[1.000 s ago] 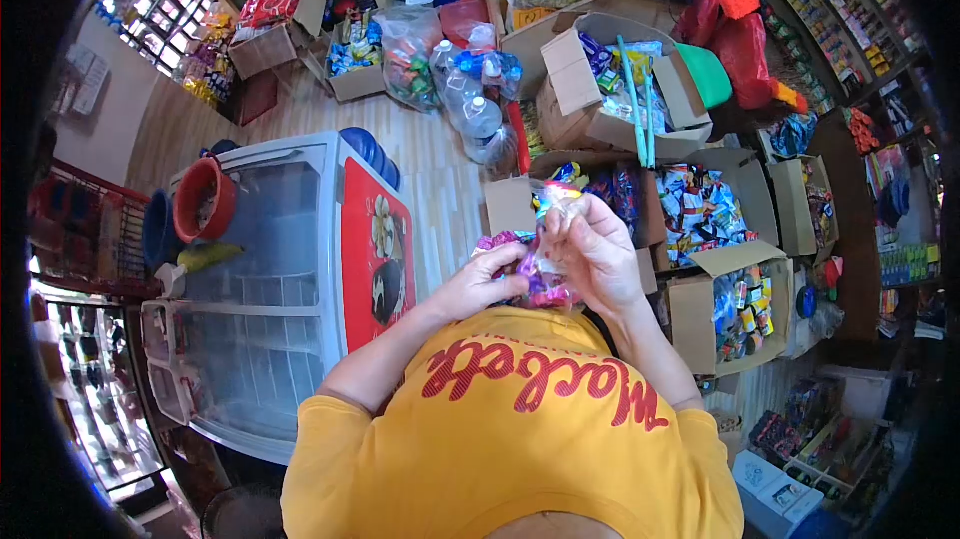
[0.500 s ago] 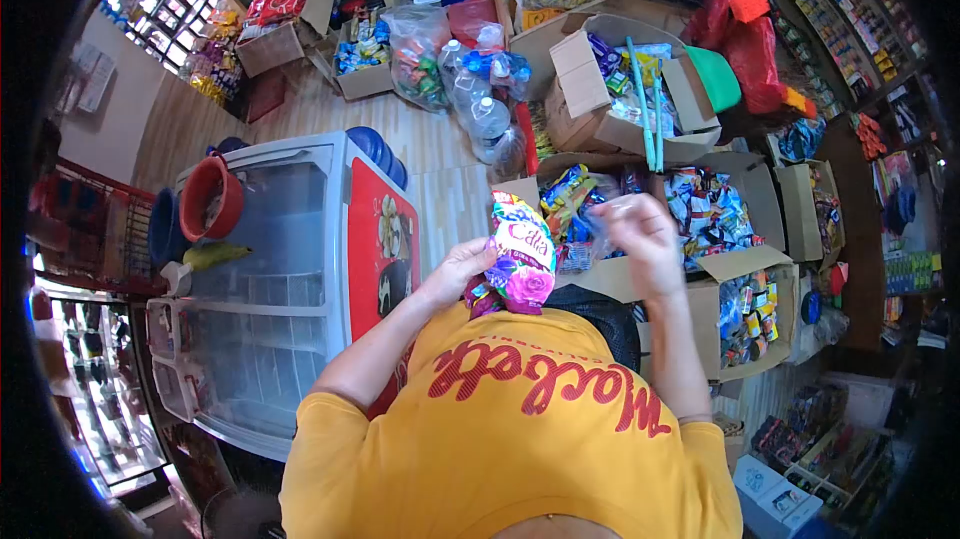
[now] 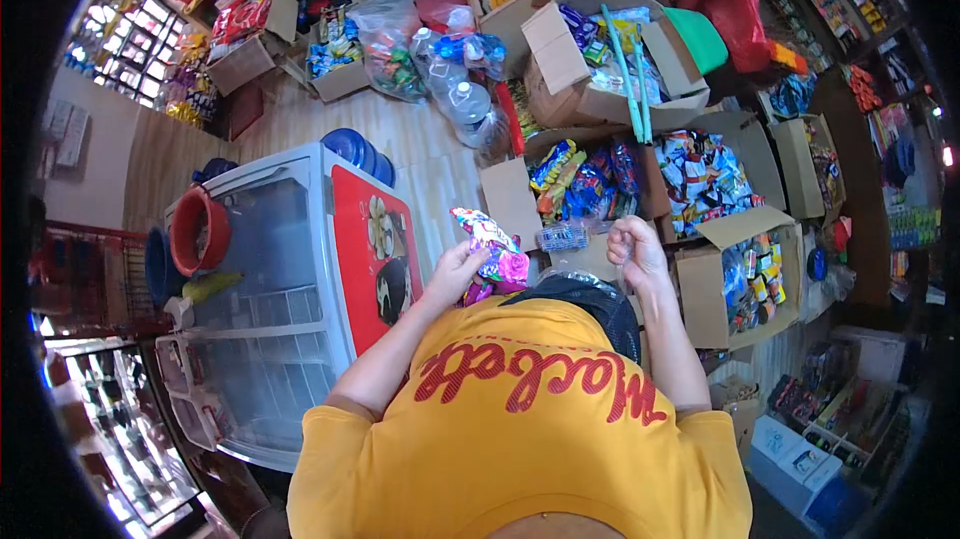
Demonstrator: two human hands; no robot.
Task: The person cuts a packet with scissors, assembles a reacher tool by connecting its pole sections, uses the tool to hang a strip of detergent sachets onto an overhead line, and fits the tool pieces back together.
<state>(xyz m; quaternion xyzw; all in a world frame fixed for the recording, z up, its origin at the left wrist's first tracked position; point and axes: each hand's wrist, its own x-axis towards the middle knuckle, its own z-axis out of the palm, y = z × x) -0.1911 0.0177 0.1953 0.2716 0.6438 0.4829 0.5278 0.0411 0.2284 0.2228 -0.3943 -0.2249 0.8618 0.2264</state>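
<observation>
My left hand (image 3: 458, 272) is closed on the edge of a colourful packet (image 3: 493, 251) with a pink flower print, held in front of my shirt. More pink wrapping shows below it. To the right, my right hand (image 3: 637, 251) is curled up, apart from the packet; what it holds, if anything, is too small to make out. Clear plastic (image 3: 585, 282) lies near my lap between the hands. Just beyond, an open carton (image 3: 508, 201) holds blue and yellow packets (image 3: 590, 179).
At left stands a glass-topped freezer (image 3: 265, 289) with a red basin (image 3: 200, 229) on it. Open cartons of packets (image 3: 705, 179) line the right side. Large plastic bottles (image 3: 465, 104) and a filled clear bag (image 3: 392, 49) stand on the floor ahead.
My right hand has come away from the packet and is now curled to the right. My left hand has shifted slightly left with the packet, which is now tilted.
</observation>
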